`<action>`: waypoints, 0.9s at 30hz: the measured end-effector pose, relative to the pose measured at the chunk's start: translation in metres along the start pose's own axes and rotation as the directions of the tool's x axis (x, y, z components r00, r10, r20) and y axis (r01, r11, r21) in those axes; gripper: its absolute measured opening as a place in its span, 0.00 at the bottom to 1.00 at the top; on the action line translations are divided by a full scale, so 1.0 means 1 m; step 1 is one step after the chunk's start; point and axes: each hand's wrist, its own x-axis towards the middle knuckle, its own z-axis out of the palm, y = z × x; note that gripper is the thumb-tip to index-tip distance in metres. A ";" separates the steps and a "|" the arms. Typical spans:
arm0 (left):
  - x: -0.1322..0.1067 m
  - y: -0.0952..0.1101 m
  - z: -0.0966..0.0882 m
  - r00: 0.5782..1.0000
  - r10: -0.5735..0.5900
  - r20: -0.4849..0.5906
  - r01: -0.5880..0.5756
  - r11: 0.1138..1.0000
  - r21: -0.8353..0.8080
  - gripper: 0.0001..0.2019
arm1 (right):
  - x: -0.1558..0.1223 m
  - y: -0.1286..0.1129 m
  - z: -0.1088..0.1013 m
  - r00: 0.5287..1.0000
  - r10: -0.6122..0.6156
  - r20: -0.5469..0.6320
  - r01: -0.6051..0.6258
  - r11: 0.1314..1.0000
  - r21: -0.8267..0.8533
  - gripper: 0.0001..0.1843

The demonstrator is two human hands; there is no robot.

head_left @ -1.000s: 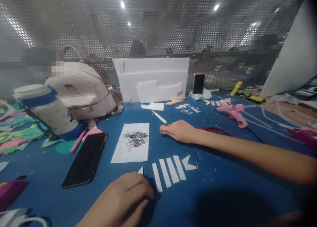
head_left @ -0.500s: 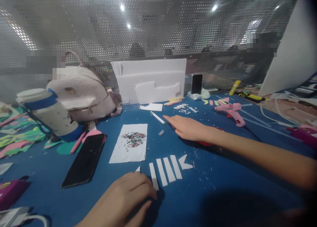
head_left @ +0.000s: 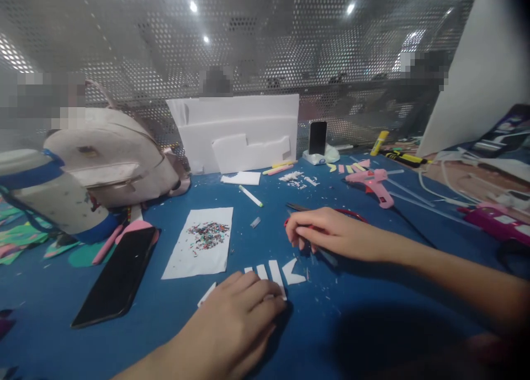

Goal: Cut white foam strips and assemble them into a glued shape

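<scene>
My left hand rests palm down on the table, its bent fingers pressed together over a row of white strips. Its fingertips are at the near end of one strip, and the hand hides the others in part. A white notched piece lies to their right, and another white piece sticks out left of the hand. My right hand has its fingers curled around red-handled scissors. A grey blade shows under the palm. Behind the hand, another dark blade and a red loop are partly covered.
A paper sheet bears colourful bits. A black phone, bottle and backpack are at left. A marker and clear cap lie mid-table. A pink glue gun lies at right; white boards stand behind.
My right hand has drawn back from beside the marker, and its fingers have curled at the scissors. My left hand has slid right over the strips. The view has turned slightly right.
</scene>
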 end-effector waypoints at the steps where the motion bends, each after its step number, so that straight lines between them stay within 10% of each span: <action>1: 0.003 0.000 0.003 0.999 0.045 -0.023 -0.044 0.998 0.039 0.17 | -0.001 0.002 0.002 1.000 0.017 0.008 -0.018 0.972 0.236 0.12; 5: 0.014 0.000 0.014 0.989 0.127 -0.077 -0.114 0.981 0.156 0.14 | -0.004 0.017 0.020 0.999 0.038 0.019 -0.038 0.611 0.791 0.03; 9: 0.019 -0.001 0.022 0.985 0.126 -0.120 -0.090 0.959 0.269 0.15 | -0.002 0.032 0.044 0.984 0.102 -0.146 0.067 0.552 0.831 0.10; 16: 0.017 -0.009 0.027 0.972 0.179 -0.153 -0.098 0.898 0.429 0.23 | 0.006 0.042 0.058 0.987 0.070 -0.143 0.056 0.688 0.723 0.22; 27: 0.008 -0.022 0.046 0.965 0.234 -0.114 -0.115 0.776 0.620 0.19 | 0.002 0.066 0.047 0.967 0.111 -0.227 0.016 0.869 0.495 0.05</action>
